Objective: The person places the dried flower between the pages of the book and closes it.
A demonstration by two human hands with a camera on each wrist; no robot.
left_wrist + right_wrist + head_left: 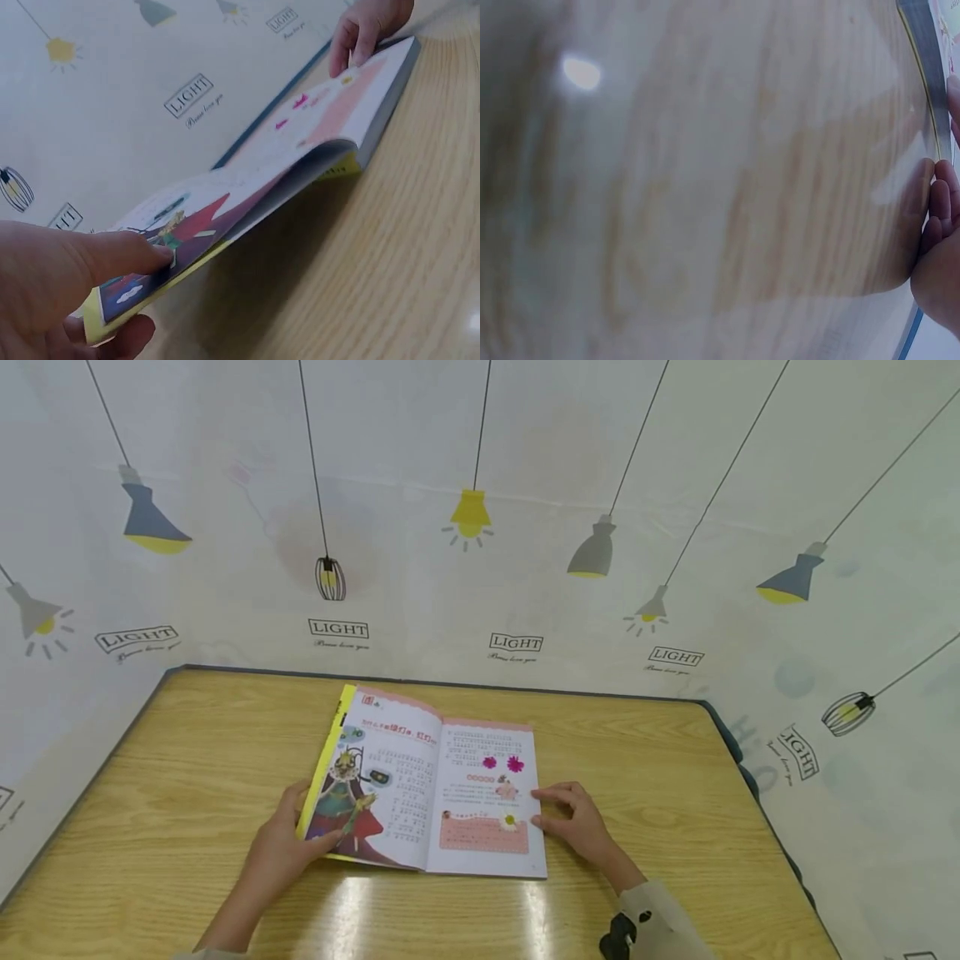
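Note:
An open picture book (480, 852) lies on the wooden table, its left half raised off the tabletop. My left hand (281, 847) grips the left edge, thumb on the illustrated page and fingers under the yellow cover (187, 279). Two magenta flowers (514, 764) and a white flower (509, 820) with a yellow middle show on the right page. At that page's outer edge, the thumb and fingertips of my right hand (576, 822) touch the book, spaced apart. In the right wrist view, fingers (940, 199) rest low beside the page block.
The wooden table (187, 760) has a dark edge and meets a pale backdrop (405, 610) printed with hanging lamps and "LIGHT" labels. Two bright reflections (352, 910) lie on the tabletop in front of the book. A dark object sits at the right sleeve (663, 927).

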